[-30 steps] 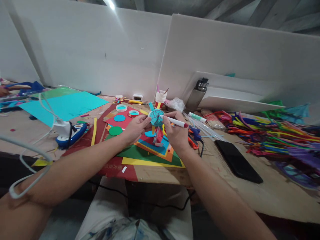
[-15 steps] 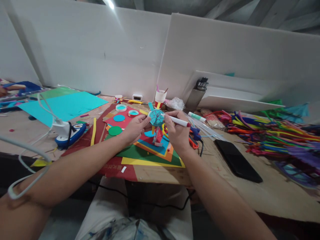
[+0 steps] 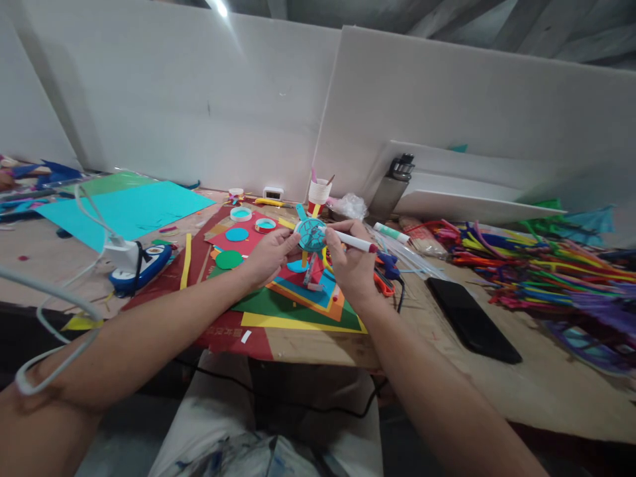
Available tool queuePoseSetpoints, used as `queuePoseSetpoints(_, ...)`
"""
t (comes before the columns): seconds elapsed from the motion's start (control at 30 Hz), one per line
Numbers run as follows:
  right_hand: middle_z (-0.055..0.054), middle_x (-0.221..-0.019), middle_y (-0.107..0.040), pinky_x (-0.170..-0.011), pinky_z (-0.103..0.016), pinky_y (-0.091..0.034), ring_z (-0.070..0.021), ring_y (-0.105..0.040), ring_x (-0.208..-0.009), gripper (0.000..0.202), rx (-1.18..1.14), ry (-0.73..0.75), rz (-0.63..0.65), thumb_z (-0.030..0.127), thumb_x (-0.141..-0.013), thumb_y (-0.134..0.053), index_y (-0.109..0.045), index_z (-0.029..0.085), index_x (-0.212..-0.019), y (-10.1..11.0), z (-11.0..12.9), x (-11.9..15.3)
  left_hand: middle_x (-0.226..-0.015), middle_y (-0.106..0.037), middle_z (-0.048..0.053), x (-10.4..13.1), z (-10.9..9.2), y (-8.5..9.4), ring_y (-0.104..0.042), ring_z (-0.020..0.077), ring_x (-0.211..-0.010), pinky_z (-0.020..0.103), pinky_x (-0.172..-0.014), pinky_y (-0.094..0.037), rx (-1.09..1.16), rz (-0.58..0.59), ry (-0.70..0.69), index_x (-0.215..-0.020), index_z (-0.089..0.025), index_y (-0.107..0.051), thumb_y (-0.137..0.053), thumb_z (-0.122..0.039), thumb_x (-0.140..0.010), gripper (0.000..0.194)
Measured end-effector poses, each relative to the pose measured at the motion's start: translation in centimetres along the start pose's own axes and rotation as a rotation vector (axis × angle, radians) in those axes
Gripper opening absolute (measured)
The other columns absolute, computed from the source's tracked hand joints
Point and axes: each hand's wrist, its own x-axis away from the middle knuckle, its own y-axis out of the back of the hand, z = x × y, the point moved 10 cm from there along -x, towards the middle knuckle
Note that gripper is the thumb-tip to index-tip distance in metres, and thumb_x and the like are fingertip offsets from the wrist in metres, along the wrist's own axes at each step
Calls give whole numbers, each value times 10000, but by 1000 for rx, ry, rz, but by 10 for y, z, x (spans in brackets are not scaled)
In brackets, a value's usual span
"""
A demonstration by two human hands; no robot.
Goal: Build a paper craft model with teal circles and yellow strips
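Between finger and thumb, my left hand [image 3: 272, 254] grips the edge of a round blue paper piece [image 3: 311, 234] with dark lines drawn across it. Blue and yellow strips stick out from its rim. My right hand [image 3: 354, 264] is closed around a white marker pen [image 3: 354, 240] with a dark red end, its other end towards the blue disc. Whether the pen tip touches the paper is hidden by the fingers. Below the hands lie stacked coloured sheets [image 3: 303, 317], with a green paper circle [image 3: 229, 260] and a blue paper circle [image 3: 237, 234] to the left.
A black phone [image 3: 472, 319] lies to the right, near many coloured pipe cleaners [image 3: 551, 262]. Behind stand paper cups [image 3: 319, 192] and a grey bottle [image 3: 391, 189]. A blue power strip [image 3: 142, 268] with cables and a turquoise sheet [image 3: 134, 212] are on the left.
My right hand and the marker have shifted very slightly at the disc. My left hand keeps its hold, and the things on the table stay where they were.
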Motion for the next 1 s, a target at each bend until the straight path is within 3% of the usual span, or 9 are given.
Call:
queuePoseSetpoints(0.57,-6,-763,-643,-622,-277,-475,-145,-596,-674,145,25,17,32,339,-895,-567,-587,204,-848,-5,3,2,-913,-727,73,1,6,-2,-684,170,-811,349,-853,-525,-32,6,31,-923,-129,-650,-766,-425,-727,374)
queuePoseSetpoints(0.8,-10,-788,-653,-633,-282,-481,-147,-602,-691,142,6,6,38,341,-891,-569,-593,203,-869,-7,0,2,-764,-679,31,1,6,-3,-654,149,-728,346,-827,-507,-14,29,27,-861,-124,-651,-763,-402,-738,324)
queuePoseSetpoints(1.0,-7,-756,-648,-621,-280,-482,-152,-618,-684,143,14,0,12,339,-896,-561,-587,205,-854,-4,-2,2,-791,-693,37,0,6,-2,-633,125,-694,301,-771,-510,-23,25,17,-857,-133,-645,-761,-415,-736,328)
